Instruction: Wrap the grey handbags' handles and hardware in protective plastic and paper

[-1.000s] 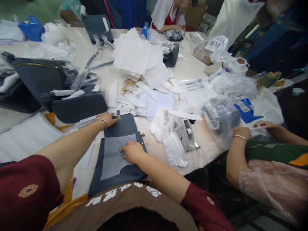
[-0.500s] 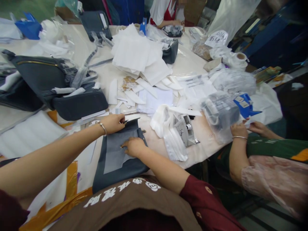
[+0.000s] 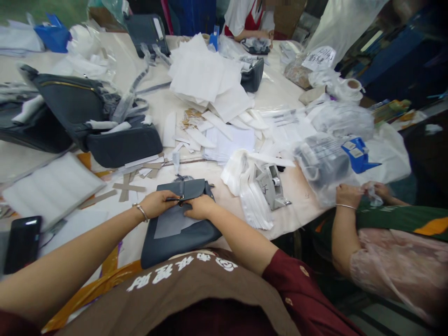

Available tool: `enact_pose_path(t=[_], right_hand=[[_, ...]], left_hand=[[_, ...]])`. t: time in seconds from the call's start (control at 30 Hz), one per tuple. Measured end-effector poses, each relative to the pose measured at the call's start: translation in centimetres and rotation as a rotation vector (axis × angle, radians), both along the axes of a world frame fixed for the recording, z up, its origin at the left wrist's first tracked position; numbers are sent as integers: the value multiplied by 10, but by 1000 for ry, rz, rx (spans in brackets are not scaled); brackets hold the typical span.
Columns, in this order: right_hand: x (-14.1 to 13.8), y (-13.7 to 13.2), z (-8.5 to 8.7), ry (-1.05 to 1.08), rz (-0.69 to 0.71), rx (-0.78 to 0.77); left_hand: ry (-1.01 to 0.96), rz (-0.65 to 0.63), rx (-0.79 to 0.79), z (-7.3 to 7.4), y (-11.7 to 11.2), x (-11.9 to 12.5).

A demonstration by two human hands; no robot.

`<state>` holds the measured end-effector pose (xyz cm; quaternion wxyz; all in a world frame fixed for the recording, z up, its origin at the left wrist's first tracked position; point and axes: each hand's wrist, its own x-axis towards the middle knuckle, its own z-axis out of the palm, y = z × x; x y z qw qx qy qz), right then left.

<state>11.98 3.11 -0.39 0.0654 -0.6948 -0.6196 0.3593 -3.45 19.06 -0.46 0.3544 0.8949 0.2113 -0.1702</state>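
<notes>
Soft, even light on the table (image 3: 276, 95) beyond the right hand (image 3: 199, 206), white sheets (image 3: 196, 74) there very pale, weak shine on clear plastic (image 3: 320, 163) to its right, deep shadow below the table edge, slight blur overall, edges stretched

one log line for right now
left hand: pinching flap; right hand: touching flap; dark bag: lying on table; grey sheet: on bag

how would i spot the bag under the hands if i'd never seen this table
On the big pale table, go to the near edge, just beyond the brown apron. The dark blue-grey bag lies there, with the left hand and right hand at its flap. Unlike the dark bag farther left, it has a thin grey sheet across its front.
</notes>
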Motion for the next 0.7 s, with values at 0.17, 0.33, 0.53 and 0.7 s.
enact_pose_path(t=[0.17, 0.33, 0.53, 0.7], right_hand=[[7, -3, 15, 78, 93, -85], [5, -12, 28, 28, 179, -166], [-10, -28, 31, -164, 133, -51], [-22, -47, 42, -270, 44, 62]], left_hand=[[6, 24, -95, -14, 6, 0], [-17, -61, -6, -16, 4, -1], [-73, -180, 197, -10, -12, -5], [-109, -291, 342, -8, -25, -7]])
